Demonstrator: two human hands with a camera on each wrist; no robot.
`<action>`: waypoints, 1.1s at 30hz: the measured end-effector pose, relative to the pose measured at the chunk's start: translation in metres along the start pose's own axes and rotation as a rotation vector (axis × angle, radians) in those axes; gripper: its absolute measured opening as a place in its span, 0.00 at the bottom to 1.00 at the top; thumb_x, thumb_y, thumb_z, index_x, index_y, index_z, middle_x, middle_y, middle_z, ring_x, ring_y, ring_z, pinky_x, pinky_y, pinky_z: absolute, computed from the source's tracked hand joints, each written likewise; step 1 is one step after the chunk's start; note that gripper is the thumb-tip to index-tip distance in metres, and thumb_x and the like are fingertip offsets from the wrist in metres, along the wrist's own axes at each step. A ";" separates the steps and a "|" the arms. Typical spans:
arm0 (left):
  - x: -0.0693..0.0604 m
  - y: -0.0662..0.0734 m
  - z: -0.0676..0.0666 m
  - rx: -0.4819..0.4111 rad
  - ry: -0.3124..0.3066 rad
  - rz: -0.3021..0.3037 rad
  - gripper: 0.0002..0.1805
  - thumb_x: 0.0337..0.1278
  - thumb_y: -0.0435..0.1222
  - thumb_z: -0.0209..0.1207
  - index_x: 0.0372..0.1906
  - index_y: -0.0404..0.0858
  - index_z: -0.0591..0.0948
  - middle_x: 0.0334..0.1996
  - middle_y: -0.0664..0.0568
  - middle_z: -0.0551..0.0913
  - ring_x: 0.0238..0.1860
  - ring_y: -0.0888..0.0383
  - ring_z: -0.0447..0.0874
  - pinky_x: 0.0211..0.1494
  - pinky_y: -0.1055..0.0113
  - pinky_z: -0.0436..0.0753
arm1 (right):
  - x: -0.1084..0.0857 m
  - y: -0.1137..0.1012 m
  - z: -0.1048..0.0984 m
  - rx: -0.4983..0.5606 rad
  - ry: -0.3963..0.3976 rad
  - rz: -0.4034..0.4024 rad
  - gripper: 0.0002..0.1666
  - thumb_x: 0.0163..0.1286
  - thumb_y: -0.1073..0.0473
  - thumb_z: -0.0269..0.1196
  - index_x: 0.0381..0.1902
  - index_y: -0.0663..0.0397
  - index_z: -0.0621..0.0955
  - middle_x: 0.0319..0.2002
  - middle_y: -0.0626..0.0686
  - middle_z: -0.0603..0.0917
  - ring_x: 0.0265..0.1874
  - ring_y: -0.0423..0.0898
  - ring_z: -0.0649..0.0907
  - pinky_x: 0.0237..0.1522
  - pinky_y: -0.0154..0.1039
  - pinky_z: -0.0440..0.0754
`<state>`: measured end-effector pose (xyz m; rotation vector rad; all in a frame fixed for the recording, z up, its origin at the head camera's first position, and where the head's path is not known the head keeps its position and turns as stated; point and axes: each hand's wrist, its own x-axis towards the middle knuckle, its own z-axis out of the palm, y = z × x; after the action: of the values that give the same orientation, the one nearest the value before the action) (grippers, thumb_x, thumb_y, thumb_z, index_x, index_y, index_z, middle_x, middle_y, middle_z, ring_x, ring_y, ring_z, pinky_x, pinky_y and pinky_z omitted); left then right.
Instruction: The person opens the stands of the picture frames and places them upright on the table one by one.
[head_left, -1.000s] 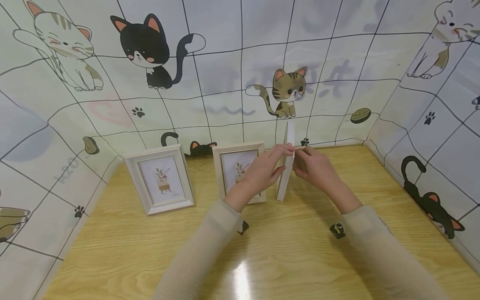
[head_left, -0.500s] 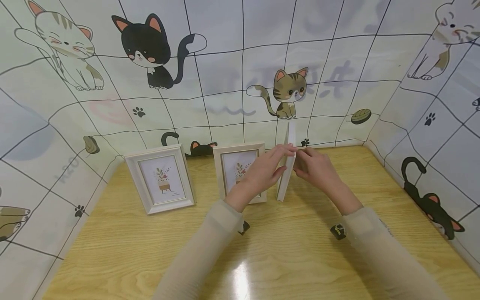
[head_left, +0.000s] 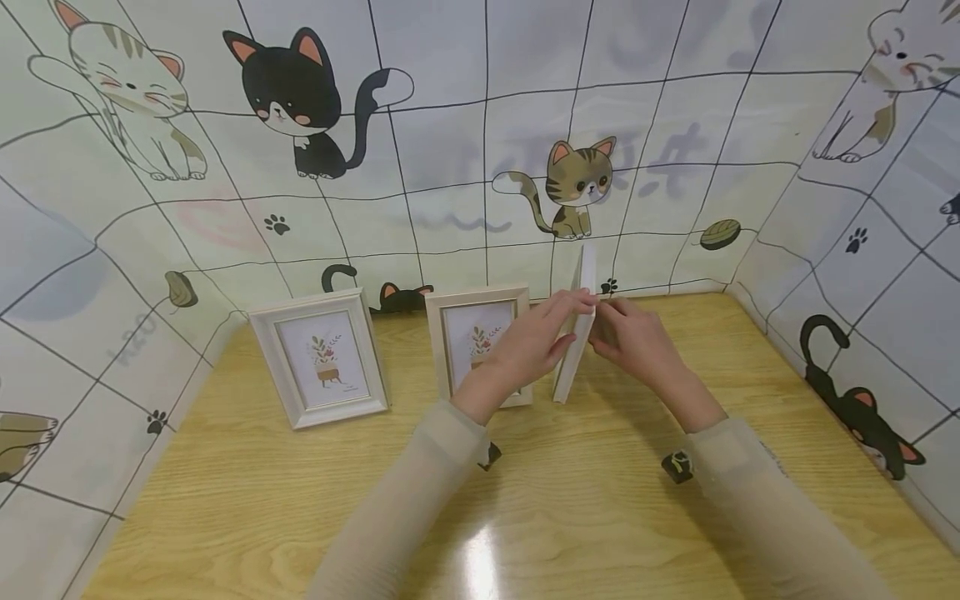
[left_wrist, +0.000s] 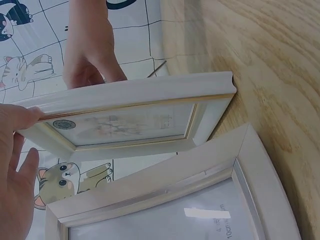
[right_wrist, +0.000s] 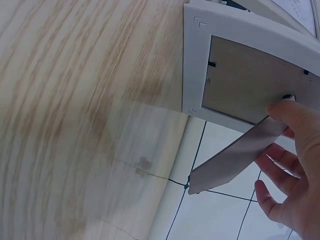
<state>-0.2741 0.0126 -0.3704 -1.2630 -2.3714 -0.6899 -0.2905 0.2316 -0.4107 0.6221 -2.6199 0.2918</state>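
Note:
A white picture frame (head_left: 572, 367) stands edge-on to me on the table, turned sideways. My left hand (head_left: 525, 346) grips its edge from the left, with fingers over the rim and the thumb lower down. On the other side my right hand (head_left: 639, 340) is at the frame's back. The right wrist view shows its thumb and fingers pinching the brown stand leg (right_wrist: 235, 155), which is swung out from the grey backing board (right_wrist: 245, 82). In the left wrist view, the frame's glass front (left_wrist: 125, 125) faces a second frame (left_wrist: 150, 200).
To the left, a second, beige frame (head_left: 480, 297) with a potted-plant print stands partly behind my left hand. Farther left stands another white frame (head_left: 300, 412) with the same print. Behind the wooden table (head_left: 570, 508) rises a cat-patterned wall covering (head_left: 450, 150).
The top of the held frame has tilted slightly to the right, and both hands have shifted a little with it. The other two frames stay put.

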 end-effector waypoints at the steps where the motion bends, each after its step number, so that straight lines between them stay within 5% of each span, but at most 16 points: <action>1: 0.000 0.000 0.001 -0.001 -0.004 0.001 0.24 0.66 0.30 0.60 0.64 0.41 0.69 0.70 0.51 0.70 0.69 0.55 0.73 0.67 0.70 0.78 | -0.001 0.001 0.000 0.004 0.003 -0.003 0.31 0.59 0.57 0.74 0.57 0.60 0.77 0.48 0.63 0.82 0.44 0.61 0.84 0.41 0.62 0.82; 5: -0.002 0.001 0.002 0.002 -0.003 0.008 0.25 0.66 0.30 0.60 0.66 0.40 0.68 0.72 0.49 0.69 0.68 0.53 0.74 0.64 0.68 0.80 | -0.001 0.002 0.001 0.019 0.001 0.001 0.32 0.59 0.57 0.74 0.59 0.61 0.77 0.50 0.64 0.82 0.45 0.62 0.84 0.43 0.63 0.83; 11: -0.006 0.002 -0.005 0.025 0.003 0.012 0.24 0.68 0.34 0.58 0.67 0.41 0.70 0.73 0.53 0.68 0.74 0.57 0.66 0.75 0.69 0.70 | -0.002 0.003 0.003 0.037 0.027 -0.006 0.31 0.58 0.57 0.74 0.58 0.60 0.78 0.50 0.63 0.82 0.45 0.62 0.84 0.42 0.62 0.83; 18: -0.018 0.002 -0.022 0.033 0.046 0.014 0.26 0.69 0.37 0.59 0.69 0.46 0.72 0.74 0.56 0.67 0.74 0.59 0.65 0.64 0.68 0.81 | -0.004 0.006 0.004 0.060 0.022 0.014 0.33 0.58 0.59 0.74 0.59 0.62 0.77 0.52 0.64 0.82 0.47 0.63 0.84 0.45 0.63 0.83; 21: -0.025 0.001 -0.028 0.041 0.046 0.027 0.25 0.69 0.37 0.59 0.69 0.46 0.72 0.73 0.55 0.69 0.73 0.59 0.67 0.67 0.66 0.79 | -0.005 0.007 0.003 0.072 0.012 0.035 0.33 0.57 0.60 0.74 0.60 0.62 0.77 0.52 0.64 0.82 0.48 0.63 0.84 0.46 0.64 0.82; 33: -0.047 -0.006 -0.029 0.046 0.048 0.016 0.27 0.66 0.36 0.62 0.68 0.43 0.73 0.70 0.54 0.72 0.67 0.56 0.74 0.56 0.67 0.83 | -0.013 0.011 0.003 0.120 0.022 0.072 0.32 0.54 0.63 0.75 0.56 0.66 0.78 0.50 0.66 0.81 0.46 0.65 0.83 0.49 0.63 0.82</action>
<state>-0.2511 -0.0380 -0.3732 -1.2309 -2.3228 -0.6492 -0.2860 0.2456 -0.4201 0.5616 -2.6218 0.4783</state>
